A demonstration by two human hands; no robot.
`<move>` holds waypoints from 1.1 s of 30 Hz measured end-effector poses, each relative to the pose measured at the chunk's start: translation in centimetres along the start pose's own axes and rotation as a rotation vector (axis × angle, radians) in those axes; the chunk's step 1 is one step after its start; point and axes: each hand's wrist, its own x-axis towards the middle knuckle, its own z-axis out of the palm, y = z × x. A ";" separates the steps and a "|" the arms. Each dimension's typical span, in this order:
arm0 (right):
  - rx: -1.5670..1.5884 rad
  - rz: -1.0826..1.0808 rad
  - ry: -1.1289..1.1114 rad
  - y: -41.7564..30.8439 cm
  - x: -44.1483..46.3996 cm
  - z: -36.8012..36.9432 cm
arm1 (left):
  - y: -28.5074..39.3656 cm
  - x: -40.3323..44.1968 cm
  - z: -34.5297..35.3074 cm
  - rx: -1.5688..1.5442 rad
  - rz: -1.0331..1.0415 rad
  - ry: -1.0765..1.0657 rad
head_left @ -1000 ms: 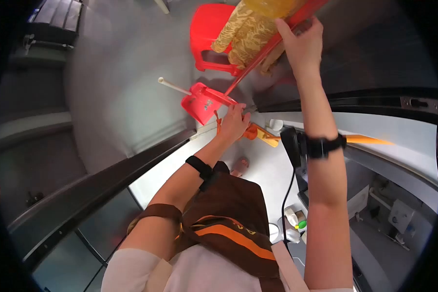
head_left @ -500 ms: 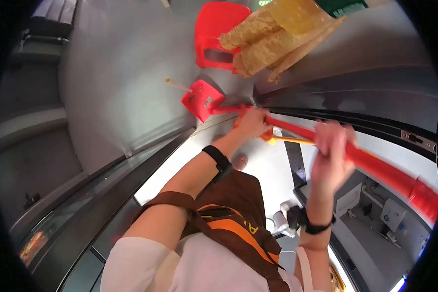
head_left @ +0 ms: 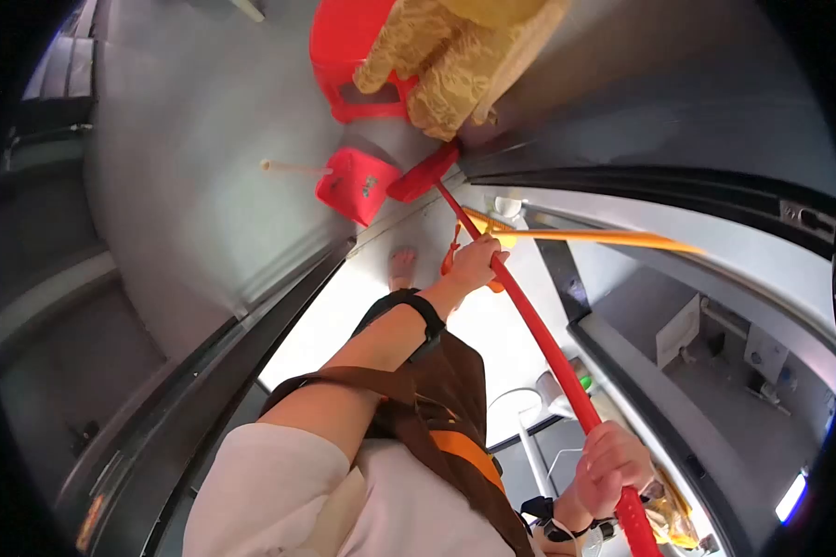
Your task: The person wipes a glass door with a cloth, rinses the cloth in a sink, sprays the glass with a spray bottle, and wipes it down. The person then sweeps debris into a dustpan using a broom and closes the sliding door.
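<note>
A red broom (head_left: pixel 543 339) runs diagonally down to the right, its head (head_left: pixel 424 174) against the floor by the door sill. My left hand (head_left: pixel 475 264) is wrapped round the upper-middle of the stick. Further down, near the handle's end, my right hand (head_left: pixel 613 467) grips it too. Left of the broom head, a red dustpan (head_left: pixel 356 187) with a pale handle lies on the grey floor, small dark bits in it. Just beyond my left hand is a yellow-orange broom-like tool (head_left: pixel 590 238) with a long handle.
A red plastic stool (head_left: pixel 344 56) stands beyond the dustpan, beside gold lace cloth (head_left: pixel 460 65) that hangs down. Dark door frame (head_left: pixel 223 390) rails flank me on both sides. A bare foot (head_left: pixel 402 265) shows near the sill.
My right hand has swung down toward me, making the broom stick steeper. The broom head now shows beside the dustpan. The view has shifted, and my left hand keeps its hold.
</note>
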 end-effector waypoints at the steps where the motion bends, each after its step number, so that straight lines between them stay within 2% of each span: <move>1: -0.030 0.010 0.057 -0.1 -0.9 -0.1 | 0.2 -0.8 -0.2 0.012 -0.022 -0.025; 3: 0.002 0.021 0.130 -0.6 -1.8 -0.8 | -0.5 -3.5 1.0 0.155 0.032 -0.161; 5: 0.011 0.127 0.140 -1.6 -3.1 -1.8 | -1.8 -6.5 3.2 0.197 0.042 -0.251; 6: -0.008 0.133 0.323 -2.4 -4.3 -1.6 | -1.2 -7.6 3.5 0.161 0.045 -0.246; 7: -0.011 0.126 0.336 -3.7 -5.1 -2.6 | 0.4 -8.5 2.8 0.121 0.042 -0.246; 9: 0.141 -0.025 0.202 -5.9 -5.5 -5.8 | 4.6 -8.4 1.0 0.130 -0.023 -0.250; 10: 0.323 -0.015 0.078 -6.8 -5.0 -6.0 | 5.4 -8.3 0.9 0.100 0.005 -0.222; 11: 0.316 -0.003 0.086 -6.2 -5.7 -6.1 | 3.5 -7.2 2.3 0.145 0.124 -0.209; 12: 0.145 0.022 0.214 -4.4 -6.5 -6.0 | 0.8 -6.1 3.9 -0.165 0.076 -0.191; 13: -0.019 0.025 0.338 -2.5 -6.4 -5.7 | 0.4 -4.5 3.9 0.020 0.087 -0.229; 14: 0.051 0.047 0.389 -1.1 -5.7 -4.4 | 0.2 -2.8 3.6 0.205 0.105 -0.267; 17: 0.037 0.106 0.442 -1.9 -7.6 -5.0 | 0.7 -6.1 4.5 0.210 0.128 -0.348; 18: 0.058 0.048 0.463 -3.0 -8.8 -5.8 | 1.2 -7.4 5.0 0.214 0.073 -0.377; 21: 0.210 0.014 0.487 -6.8 -9.5 -8.5 | 5.2 -9.5 4.1 0.169 0.040 -0.330; 22: 0.236 -0.016 0.504 -6.7 -8.9 -8.2 | 4.6 -9.3 4.8 0.183 0.135 -0.260; 23: 0.231 -0.023 0.510 -5.5 -8.5 -8.0 | 4.3 -8.2 5.3 0.170 0.138 -0.203; 26: -0.048 0.084 0.492 -1.8 -9.7 -7.8 | 1.1 -5.2 7.4 0.230 0.090 -0.286; 28: -0.034 0.113 0.528 -2.2 -10.7 -7.3 | 0.1 -6.6 8.5 0.186 0.032 -0.442; 31: -0.016 0.071 0.639 -4.4 -11.2 -7.9 | 1.7 -9.7 7.5 0.213 0.083 -0.383; 32: 0.047 0.025 0.568 -5.7 -11.5 -8.8 | 2.9 -10.2 6.9 0.152 -0.005 -0.325; 33: 0.113 -0.033 0.499 -6.6 -11.4 -9.7 | 4.0 -10.0 6.1 0.159 0.001 -0.326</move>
